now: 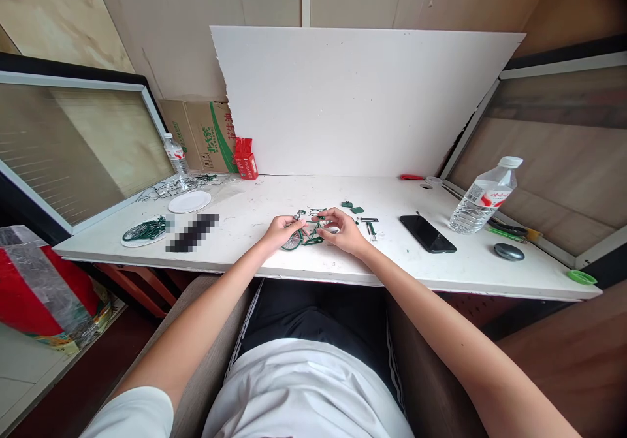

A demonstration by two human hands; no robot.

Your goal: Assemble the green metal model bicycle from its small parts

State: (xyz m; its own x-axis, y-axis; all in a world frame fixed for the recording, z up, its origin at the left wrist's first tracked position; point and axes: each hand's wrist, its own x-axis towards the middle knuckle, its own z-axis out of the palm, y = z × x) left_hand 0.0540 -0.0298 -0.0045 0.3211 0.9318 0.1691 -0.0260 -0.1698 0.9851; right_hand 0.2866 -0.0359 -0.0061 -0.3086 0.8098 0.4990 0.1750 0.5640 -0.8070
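Small green model bicycle [304, 234] near front edge of tabletop [245, 255], mid-width. Left hand [280, 230] pinching wheel end, right hand [343, 229] closed on frame. Likely light, thin, fragile; hold by frame, not spokes.

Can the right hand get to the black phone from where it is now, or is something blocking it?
Probably yes. The right hand is on the green model bicycle, and the black phone lies flat further to its right. Only a few small green parts lie between them, low on the white table.
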